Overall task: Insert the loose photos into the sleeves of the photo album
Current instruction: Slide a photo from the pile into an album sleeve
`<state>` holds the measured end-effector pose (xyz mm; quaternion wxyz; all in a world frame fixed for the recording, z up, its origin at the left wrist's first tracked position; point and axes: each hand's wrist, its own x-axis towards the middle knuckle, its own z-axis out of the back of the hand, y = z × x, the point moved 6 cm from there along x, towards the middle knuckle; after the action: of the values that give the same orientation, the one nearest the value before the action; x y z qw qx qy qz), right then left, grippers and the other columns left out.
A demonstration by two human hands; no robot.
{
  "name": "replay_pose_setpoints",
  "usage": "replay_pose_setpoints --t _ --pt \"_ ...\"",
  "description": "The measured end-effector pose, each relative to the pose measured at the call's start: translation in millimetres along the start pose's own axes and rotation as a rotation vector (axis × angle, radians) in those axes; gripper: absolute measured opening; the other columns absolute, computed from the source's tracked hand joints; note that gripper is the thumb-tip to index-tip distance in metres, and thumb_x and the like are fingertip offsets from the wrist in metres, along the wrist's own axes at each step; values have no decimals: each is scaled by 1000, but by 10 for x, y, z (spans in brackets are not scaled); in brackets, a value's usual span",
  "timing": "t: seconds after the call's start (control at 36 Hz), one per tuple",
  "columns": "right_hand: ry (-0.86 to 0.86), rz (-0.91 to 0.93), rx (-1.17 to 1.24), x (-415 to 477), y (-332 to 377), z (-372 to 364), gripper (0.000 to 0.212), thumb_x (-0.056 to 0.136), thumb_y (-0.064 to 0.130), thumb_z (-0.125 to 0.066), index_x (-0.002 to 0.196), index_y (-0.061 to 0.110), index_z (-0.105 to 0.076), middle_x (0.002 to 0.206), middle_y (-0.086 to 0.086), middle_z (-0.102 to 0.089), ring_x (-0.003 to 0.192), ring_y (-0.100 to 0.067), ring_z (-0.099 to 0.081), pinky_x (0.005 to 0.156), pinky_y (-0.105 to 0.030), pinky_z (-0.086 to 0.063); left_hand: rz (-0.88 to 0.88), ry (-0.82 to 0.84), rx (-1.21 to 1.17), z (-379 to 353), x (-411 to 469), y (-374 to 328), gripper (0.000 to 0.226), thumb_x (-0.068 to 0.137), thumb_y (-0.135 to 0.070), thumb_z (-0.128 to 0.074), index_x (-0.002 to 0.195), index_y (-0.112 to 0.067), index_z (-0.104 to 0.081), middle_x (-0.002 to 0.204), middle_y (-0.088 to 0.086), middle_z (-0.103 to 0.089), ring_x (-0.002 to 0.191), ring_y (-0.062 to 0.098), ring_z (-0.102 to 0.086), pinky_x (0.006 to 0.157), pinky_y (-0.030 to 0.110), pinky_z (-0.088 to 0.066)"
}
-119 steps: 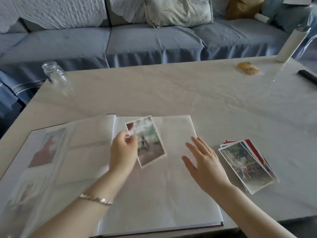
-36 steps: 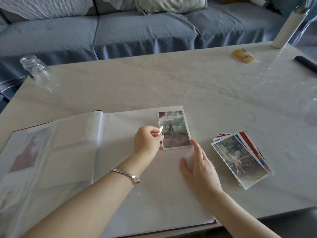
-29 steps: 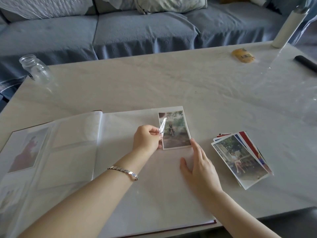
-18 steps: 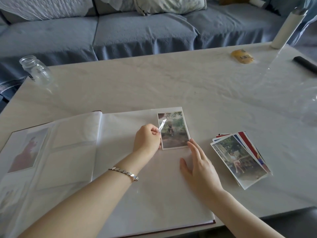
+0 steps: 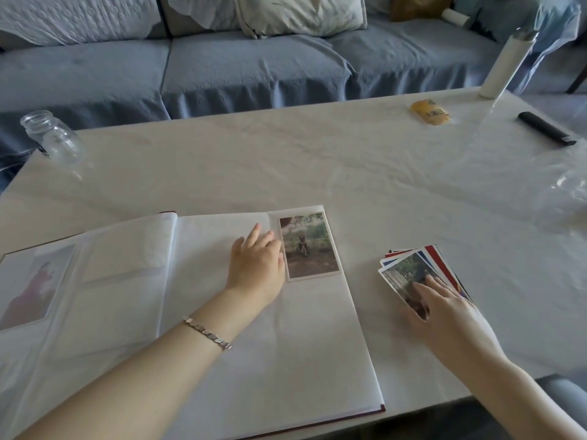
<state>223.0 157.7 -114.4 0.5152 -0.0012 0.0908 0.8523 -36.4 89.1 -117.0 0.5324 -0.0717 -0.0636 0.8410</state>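
Note:
The photo album [image 5: 286, 360] lies open at the table's near edge. A photo of a seated figure among trees [image 5: 309, 246] sits at the top right corner of its right page. My left hand [image 5: 257, 265] rests flat on that page just left of the photo, fingers straight. A fanned stack of loose photos [image 5: 413, 268] lies on the table to the right of the album. My right hand [image 5: 444, 308] lies on the stack's near end, fingers on the top photo and thumb at its near edge. The left page holds a faint reddish photo [image 5: 31, 290] under its sleeve.
A glass jar [image 5: 50, 138] lies at the far left of the table [image 5: 286, 160]. At the far right are a yellow packet [image 5: 430, 112], a white bottle [image 5: 506, 68], a black remote [image 5: 546, 128] and crumpled clear plastic [image 5: 562, 198]. A blue sofa [image 5: 254, 65] runs behind.
My left hand let go of the clear sleeve edge it pinched and now lies flat beside the photo. My right hand moved from the album page to the loose stack.

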Motion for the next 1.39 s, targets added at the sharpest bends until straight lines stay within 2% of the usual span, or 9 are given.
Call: replay_pose_setpoints --t 0.22,0.31,0.36,0.44,0.56,0.75,0.89,1.06,1.39 --pt "18 -2 57 11 -33 174 25 98 28 -42 97 20 -66 88 6 -65 75 -22 -60 62 -30 -45 -91 -128 -400 246 -297 -35 23 92 -5 -49 108 -5 -66 124 7 -58 125 22 -46 98 16 -25" --pt "-266 78 6 -9 54 358 20 89 8 -58 69 9 -64 69 -3 -66 50 -25 -56 40 -16 -26 -9 -24 -616 273 -421 -46 19 93 -9 -50 101 -13 -68 104 2 -66 100 15 -59 85 14 -38" --pt "-466 165 79 -84 239 492 29 89 12 -51 61 8 -61 66 -5 -66 48 -23 -56 44 -12 -28 92 76 -831 263 -483 -80 18 93 -11 -51 89 -19 -67 91 0 -70 88 14 -64 82 20 -46" --pt "-550 338 193 -157 645 573 37 89 23 -41 81 7 -74 93 -10 -73 83 -24 -71 71 -29 -53 232 315 -1243 224 -618 -251 15 95 -16 -51 87 -16 -63 91 4 -70 80 16 -68 72 25 -53" --pt "-467 644 247 -302 1201 500 29 88 20 -48 99 9 -73 108 -5 -69 102 -18 -66 91 -30 -50 227 441 -1370 221 -777 -386 19 95 -29 -49 101 -18 -63 106 5 -68 91 19 -69 84 35 -54" --pt "-222 740 346 -367 1507 270 38 90 33 -44 109 12 -70 121 0 -64 115 -13 -56 100 -24 -40 300 58 -1167 266 -803 6 25 92 -20 -52 85 -2 -68 80 16 -69 74 26 -69 72 45 -58" --pt "-107 494 344 -234 1225 85 45 94 45 -47 124 15 -60 137 -3 -52 125 -21 -50 104 -33 -33 366 -136 -961 356 -843 488 27 72 -36 -58 79 -12 -67 75 9 -72 73 31 -68 69 53 -55" --pt "150 204 264 -158 840 -159 69 90 52 -35 149 23 -15 156 7 -14 143 -9 -12 111 -18 -11 380 -178 -791 352 -985 794 37 68 -41 -57 77 -6 -66 67 15 -69 69 34 -67 66 51 -53" --pt "194 101 342 -290 785 -382 62 95 40 -44 148 21 -19 153 7 -25 138 -13 -26 111 -23 -19 263 -296 -573 444 -1067 750 30 86 -20 -65 67 2 -56 48 11 -55 47 23 -38 47 28 -29"
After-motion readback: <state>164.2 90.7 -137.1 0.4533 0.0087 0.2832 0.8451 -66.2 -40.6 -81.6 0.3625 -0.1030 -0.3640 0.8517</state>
